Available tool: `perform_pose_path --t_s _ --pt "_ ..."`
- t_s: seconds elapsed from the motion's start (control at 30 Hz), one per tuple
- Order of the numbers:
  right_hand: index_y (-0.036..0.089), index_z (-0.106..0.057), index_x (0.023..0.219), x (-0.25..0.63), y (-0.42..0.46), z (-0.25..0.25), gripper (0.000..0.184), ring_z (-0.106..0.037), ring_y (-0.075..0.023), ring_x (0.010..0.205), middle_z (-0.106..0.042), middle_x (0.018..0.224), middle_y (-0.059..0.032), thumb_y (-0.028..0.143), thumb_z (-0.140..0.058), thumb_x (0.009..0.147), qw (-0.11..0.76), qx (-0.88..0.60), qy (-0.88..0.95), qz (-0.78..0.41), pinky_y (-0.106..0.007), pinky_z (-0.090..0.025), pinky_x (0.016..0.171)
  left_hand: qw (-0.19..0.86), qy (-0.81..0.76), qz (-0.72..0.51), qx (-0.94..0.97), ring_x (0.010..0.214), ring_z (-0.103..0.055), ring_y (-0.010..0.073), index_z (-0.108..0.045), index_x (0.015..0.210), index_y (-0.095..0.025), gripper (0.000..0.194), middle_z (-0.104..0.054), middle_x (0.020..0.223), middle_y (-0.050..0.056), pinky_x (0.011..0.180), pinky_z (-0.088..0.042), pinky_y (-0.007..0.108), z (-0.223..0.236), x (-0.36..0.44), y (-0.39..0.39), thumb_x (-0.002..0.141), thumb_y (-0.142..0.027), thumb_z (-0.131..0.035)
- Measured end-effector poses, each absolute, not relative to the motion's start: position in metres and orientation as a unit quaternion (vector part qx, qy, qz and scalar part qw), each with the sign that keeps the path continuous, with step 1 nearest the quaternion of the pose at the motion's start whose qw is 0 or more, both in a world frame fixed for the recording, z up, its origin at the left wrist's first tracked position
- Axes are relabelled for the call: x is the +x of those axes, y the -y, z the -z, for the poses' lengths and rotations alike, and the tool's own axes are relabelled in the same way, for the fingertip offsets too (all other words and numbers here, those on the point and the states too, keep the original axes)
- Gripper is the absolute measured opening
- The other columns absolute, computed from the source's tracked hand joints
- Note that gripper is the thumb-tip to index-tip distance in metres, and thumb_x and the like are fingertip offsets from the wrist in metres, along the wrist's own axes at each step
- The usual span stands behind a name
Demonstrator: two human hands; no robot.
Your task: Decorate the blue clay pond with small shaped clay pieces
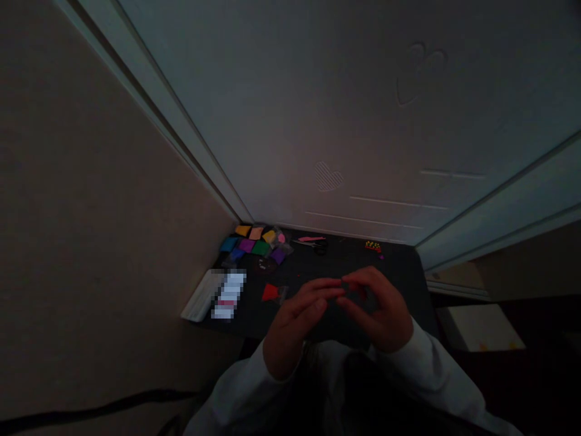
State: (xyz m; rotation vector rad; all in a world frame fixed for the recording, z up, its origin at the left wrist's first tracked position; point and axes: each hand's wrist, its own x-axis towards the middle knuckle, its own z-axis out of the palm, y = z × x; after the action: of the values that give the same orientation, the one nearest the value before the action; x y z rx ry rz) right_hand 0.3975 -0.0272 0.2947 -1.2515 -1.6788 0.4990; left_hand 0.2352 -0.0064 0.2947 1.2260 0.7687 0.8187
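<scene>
Above the dark tabletop, both my hands meet at their fingertips. My left hand has its fingers stretched out to the right, with the thumb lying along them. Facing it, my right hand is curved, with index finger and thumb apart around the left fingertips. Anything small between the fingertips is too dark to make out. Just left of my left hand lies a bright red piece in a clear packet. A small red piece with yellow dots sits at the back right, beside a tiny purple bit.
Several coloured packets cluster at the back left. Black-handled scissors and a pink strip lie by the pale panel. A white box or case and a blurred-out sheet occupy the left edge.
</scene>
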Motion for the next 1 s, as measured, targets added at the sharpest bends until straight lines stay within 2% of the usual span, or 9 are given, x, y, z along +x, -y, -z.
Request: perform_pose_path --t_s 0.27,0.47,1.0 --pt "0.02 -0.054 0.093 0.3986 0.0265 -0.2945 0.025 -0.048 -0.0128 0.062 -0.052 0.072 -0.0007 0.021 -0.061 0.069 0.474 -0.527 0.674 -0.209 -0.027 -0.041 0.054 0.674 -0.356 -0.358 0.538 0.111 -0.044 0.0211 -0.064 0.096 -0.021 0.025 -0.055 0.114 0.006 0.096 -0.031 0.034 -0.297 0.2355 0.0062 0.079 -0.022 -0.046" --pt "0.021 -0.053 0.093 0.3955 0.0266 -0.2921 0.025 -0.047 -0.0128 0.063 -0.052 0.073 -0.0008 0.021 -0.061 0.069 0.471 -0.508 0.686 -0.22 -0.026 -0.041 0.054 0.685 -0.328 -0.366 0.538 0.109 -0.045 0.0184 -0.064 0.095 -0.024 0.025 -0.056 0.112 0.003 0.095 -0.032 0.032 -0.2972 0.2377 0.0065 0.079 -0.018 -0.047" --pt "0.021 -0.051 0.095 0.3973 0.0261 -0.2916 0.026 -0.047 -0.0124 0.063 -0.05 0.073 -0.0004 0.021 -0.061 0.07 0.467 -0.528 0.676 -0.216 -0.027 -0.041 0.055 0.679 -0.342 -0.363 0.538 0.112 -0.042 0.0178 -0.064 0.096 -0.024 0.025 -0.055 0.112 0.003 0.095 -0.03 0.029 -0.2945 0.2356 0.0061 0.081 -0.019 -0.045"
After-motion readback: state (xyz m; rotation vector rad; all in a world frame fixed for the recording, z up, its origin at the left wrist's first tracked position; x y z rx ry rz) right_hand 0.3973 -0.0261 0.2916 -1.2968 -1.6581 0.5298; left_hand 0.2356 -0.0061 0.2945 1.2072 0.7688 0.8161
